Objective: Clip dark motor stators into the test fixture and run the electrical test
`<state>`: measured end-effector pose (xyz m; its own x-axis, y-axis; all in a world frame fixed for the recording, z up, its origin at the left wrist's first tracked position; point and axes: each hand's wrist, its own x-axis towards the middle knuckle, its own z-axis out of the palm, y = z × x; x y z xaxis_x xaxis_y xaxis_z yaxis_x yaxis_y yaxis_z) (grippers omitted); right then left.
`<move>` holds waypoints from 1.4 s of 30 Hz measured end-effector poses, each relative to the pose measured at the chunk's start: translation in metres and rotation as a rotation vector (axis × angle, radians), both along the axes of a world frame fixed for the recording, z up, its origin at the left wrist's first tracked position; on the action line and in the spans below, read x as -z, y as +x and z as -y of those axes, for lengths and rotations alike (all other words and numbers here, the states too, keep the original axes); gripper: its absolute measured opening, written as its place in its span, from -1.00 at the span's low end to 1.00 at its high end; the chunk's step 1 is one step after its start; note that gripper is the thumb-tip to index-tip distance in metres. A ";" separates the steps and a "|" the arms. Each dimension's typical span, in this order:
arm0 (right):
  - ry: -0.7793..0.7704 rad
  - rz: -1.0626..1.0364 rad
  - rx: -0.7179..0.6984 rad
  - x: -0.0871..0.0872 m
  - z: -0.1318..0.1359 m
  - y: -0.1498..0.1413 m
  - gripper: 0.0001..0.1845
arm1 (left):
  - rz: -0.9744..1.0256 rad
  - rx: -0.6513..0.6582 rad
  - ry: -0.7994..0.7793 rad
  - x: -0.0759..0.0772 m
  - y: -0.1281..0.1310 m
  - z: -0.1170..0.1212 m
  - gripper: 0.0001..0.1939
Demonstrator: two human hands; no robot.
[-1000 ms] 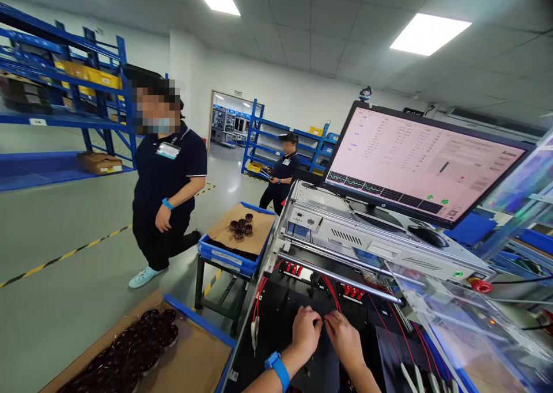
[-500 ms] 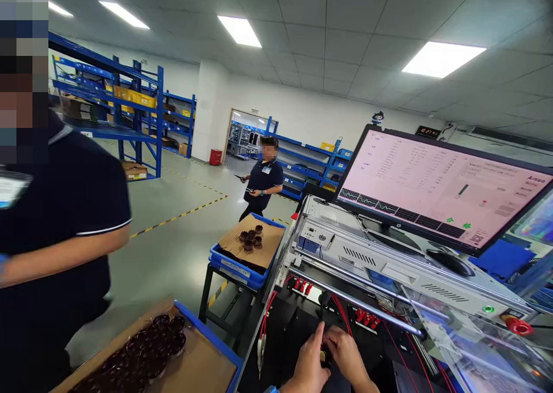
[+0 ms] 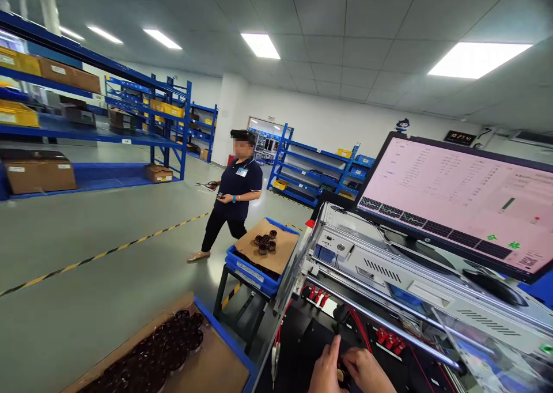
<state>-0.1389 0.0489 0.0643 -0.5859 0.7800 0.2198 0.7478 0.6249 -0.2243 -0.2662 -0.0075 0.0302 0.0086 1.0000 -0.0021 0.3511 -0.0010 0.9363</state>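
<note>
Both hands are low at the right of the view, over the black bed of a test machine. My left hand (image 3: 327, 369) has its index finger stretched upward, with the other fingers bent around a small dark part (image 3: 341, 376). That part shows a brass-coloured spot, and the hands hide most of it. My right hand (image 3: 367, 371) is closed, its fingertips at the same part from the right. Red wires (image 3: 360, 331) and red clamps (image 3: 390, 341) lie just beyond the hands. A pair of probe-like light connectors (image 3: 275, 358) hangs to the left.
A tray (image 3: 224, 352) of dark round ring-shaped parts (image 3: 151, 352) stands at lower left; a blue tray (image 3: 248, 271) with several more stands behind it. A monitor (image 3: 453, 208) sits on the machine. A person (image 3: 239, 185) walks beyond, holding scissors-like tools. A clear cover (image 3: 479, 347) is at right.
The view has swung left, so the scene shifts right. The near person at left has gone out of view, and the farther person has walked closer. My hands stay together around the part.
</note>
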 end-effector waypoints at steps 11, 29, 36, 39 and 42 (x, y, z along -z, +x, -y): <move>-0.360 -0.176 -0.083 -0.003 0.003 0.001 -0.67 | 0.045 -0.066 0.109 0.004 0.002 0.010 0.02; -0.388 -0.883 0.234 0.032 0.034 -0.010 -0.78 | -0.130 -0.097 0.234 -0.001 0.010 0.031 -0.16; -0.483 -1.062 0.397 0.043 0.028 -0.014 -0.67 | 0.191 -0.119 0.164 -0.004 -0.013 0.013 -0.82; -0.524 -1.119 0.414 0.042 0.028 -0.015 -0.67 | 0.217 -0.150 0.126 -0.001 -0.015 -0.004 -0.89; -0.514 -1.155 0.413 0.041 0.032 -0.016 -0.65 | 0.214 -0.181 0.117 0.005 -0.010 -0.014 -0.90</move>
